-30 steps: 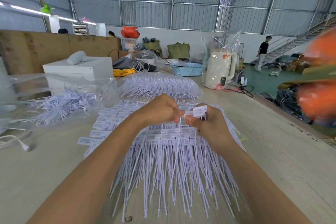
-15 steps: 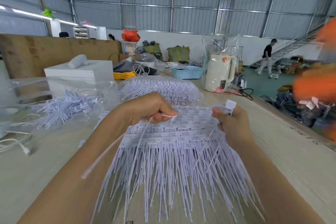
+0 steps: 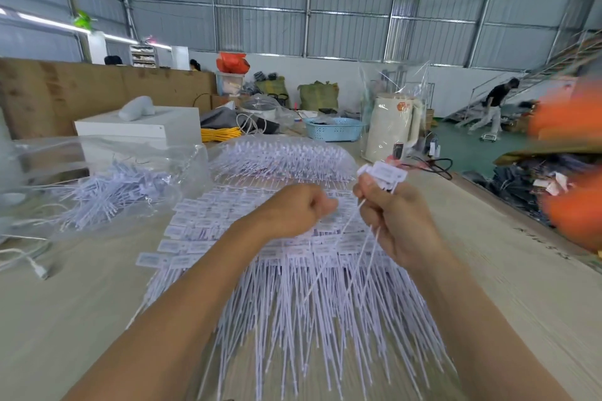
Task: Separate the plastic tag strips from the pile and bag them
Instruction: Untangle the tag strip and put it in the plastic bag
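The right hand [image 3: 399,225], at the centre right of the frame, has its fingers curled around a small bunch of plastic tag strips [image 3: 381,174]; the white label heads stick out above the fingers and the thin tails hang down below the palm. The left hand [image 3: 294,212], just beside it at the centre, is closed like a fist, and I cannot tell if it pinches a strip. Under both hands lies the pile [image 3: 293,286], a wide sheet of strips with many rows of labels, so I judge most of the work is left. In the left part of the frame a clear bag [image 3: 107,182] already holds loose strips, and a second sheet [image 3: 280,159] waits behind the pile on the table [image 3: 505,319].
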`<state>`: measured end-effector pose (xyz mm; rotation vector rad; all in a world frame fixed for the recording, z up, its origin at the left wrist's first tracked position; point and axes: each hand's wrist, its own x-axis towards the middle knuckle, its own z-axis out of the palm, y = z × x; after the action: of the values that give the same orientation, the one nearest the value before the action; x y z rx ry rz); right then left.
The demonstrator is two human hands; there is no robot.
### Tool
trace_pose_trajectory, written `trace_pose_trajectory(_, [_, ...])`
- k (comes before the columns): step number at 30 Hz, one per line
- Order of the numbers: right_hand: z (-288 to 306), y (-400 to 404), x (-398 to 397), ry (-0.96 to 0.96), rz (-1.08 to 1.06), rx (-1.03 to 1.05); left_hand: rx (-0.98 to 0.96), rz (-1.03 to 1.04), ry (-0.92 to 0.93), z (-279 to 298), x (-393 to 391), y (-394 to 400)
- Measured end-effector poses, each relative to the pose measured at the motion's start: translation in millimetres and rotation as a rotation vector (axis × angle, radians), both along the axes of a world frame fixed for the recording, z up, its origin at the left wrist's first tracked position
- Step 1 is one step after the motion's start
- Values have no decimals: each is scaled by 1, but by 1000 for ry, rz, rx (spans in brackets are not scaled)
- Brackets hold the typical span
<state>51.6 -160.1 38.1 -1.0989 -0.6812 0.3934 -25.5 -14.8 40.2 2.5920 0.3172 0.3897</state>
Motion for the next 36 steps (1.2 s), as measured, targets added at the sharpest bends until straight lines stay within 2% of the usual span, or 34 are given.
trace_pose_trajectory(2, [-4,8,-3,20,8,20,-371,-132,-20,12,-5,-15])
trace_pose_trajectory(3, [-4,11,-3,37,2,26,-462,-185,36,15,-7,-21])
trace_pose_trajectory(6, [-6,16,-1,128,-59,31,-501,-279,213,16,-12,-30])
trace_pose_trajectory(10, [-1,24,3,246,-199,27,-487,-279,266,12,-16,-38])
trace_pose_trajectory(14, [3,42,-9,287,-198,40,-588,-101,129,9,-18,-40])
trace_pose_trajectory(18, [0,66,-29,187,-162,-69,-648,103,-20,7,-36,-24])
trace_pose_trajectory(24, [-6,109,-69,126,93,-163,-630,320,-153,0,-89,13])
trace_pose_trajectory(30, [-3,171,-117,134,350,-226,-505,523,-221,-3,-152,69])
trace_pose_trajectory(36, [-2,220,-152,121,462,-308,-398,784,-272,-1,-192,131])
